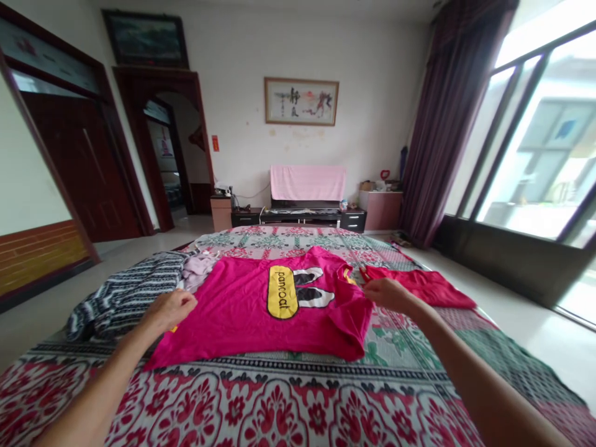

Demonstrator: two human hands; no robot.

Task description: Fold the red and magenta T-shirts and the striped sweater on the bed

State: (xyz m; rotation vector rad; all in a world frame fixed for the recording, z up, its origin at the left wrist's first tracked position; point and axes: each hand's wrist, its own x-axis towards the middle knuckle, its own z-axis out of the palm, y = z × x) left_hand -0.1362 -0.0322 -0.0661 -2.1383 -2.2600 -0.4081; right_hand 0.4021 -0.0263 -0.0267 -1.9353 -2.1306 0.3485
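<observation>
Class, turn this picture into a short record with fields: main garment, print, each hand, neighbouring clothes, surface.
Main garment: magenta T-shirt, spread out, neck toward the right
Print: yellow patch reading "pancoat", beside two cartoon eyes
Left hand: closed at the shirt's left edge
Right hand: closed at the neck end
Clothes to left: striped garment, pale lilac cloth
Clothes to right: red garment
Surface: patterned cover

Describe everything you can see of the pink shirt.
The shirt is bright pink, soft-looking fabric, spread but wrinkled on the bedspread, neck end right, hem left. It bears a yellow patch reading "pancoat" and two cartoon eyes; yellow shows at the neck. The left hand pinches its hem end, the right hand its neck end.
</observation>
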